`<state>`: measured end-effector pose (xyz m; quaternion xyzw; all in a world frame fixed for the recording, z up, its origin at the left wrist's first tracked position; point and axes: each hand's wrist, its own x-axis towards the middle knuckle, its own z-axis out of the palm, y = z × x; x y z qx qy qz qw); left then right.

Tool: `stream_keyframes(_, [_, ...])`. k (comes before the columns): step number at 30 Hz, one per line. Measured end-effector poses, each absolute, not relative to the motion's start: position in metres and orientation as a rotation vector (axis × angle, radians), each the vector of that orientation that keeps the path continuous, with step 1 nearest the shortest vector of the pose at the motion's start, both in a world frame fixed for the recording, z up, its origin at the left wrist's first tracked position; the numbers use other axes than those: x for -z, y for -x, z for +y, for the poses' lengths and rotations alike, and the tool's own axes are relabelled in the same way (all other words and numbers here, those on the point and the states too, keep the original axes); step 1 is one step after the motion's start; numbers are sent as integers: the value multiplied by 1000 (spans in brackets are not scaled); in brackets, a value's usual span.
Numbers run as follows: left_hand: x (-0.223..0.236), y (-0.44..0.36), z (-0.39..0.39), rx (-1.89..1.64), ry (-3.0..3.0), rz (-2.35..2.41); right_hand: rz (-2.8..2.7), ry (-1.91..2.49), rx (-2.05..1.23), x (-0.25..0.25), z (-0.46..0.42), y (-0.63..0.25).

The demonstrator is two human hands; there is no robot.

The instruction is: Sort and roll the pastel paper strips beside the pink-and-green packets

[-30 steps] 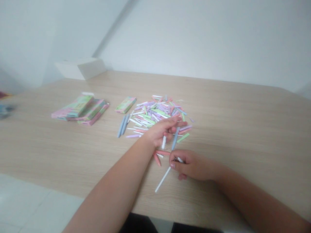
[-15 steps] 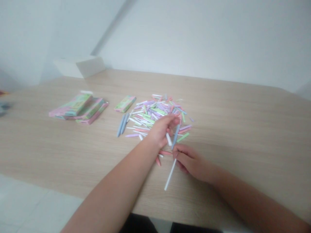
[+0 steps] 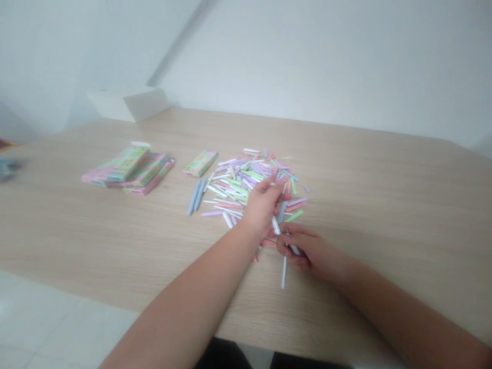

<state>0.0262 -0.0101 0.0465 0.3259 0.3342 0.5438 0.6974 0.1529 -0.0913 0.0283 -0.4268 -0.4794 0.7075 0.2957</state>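
Loose heap of pastel sticks

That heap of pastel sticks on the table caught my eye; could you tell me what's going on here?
A person sits at a wooden table, working with bare hands beside a heap of pastel sticks. The left hand holds a white stick, and the right hand holds a second white stick. Pink-and-green boxes lie further left.

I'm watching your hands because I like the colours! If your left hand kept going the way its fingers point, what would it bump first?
Probably the pile of pastel sticks. The left hand points up into it, and its fingers seem right over the sticks, though the height is hard to judge.
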Motion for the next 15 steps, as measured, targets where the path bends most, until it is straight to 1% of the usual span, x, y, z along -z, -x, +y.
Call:
stream_keyframes(2, [-47, -28, -11, -1226, -754, 781, -1352, 1172, -1796, -28, -91, -152])
stream_keyframes(6, [-50, -29, -11, -1265, -725, 754, -1611, 1346, -1509, -34, -86, -163])
stream_keyframes(10, [-52, -25, -4, -1353, -666, 686, -2022, 1552, -1185, -56, -81, -195])
stream_keyframes(12, [-51, -22, 0, -1356, -662, 685, -2238, 1682, -939, -70, -83, -210])
stream_keyframes(15, [-47, -22, 3, -1298, -699, 697, -2389, 1955, -434, -86, -93, -223])
